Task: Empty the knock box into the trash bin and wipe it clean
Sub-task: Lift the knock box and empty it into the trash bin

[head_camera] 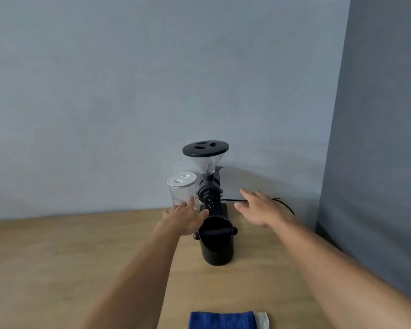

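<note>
Hands: left hand [184,218] and right hand [259,206] are hovering spread open, gripping nothing.
Knock box [216,241]: sitting between the fingers, slightly nearer.
Grinder [208,186]: standing just beyond the fingertips.
Jar [181,189]: sitting behind the left fingers.
Cloth [222,320]: lying well short of them.

We saw a matt black knock box [216,245] on the smooth, wood-look tabletop [57,257]. Behind the knock box, the grinder [209,195] had a clear glossy plastic hopper; nearer us lay a blue, nappy cloth [221,319].

No readable txt, labels, nos. anywhere.
</note>
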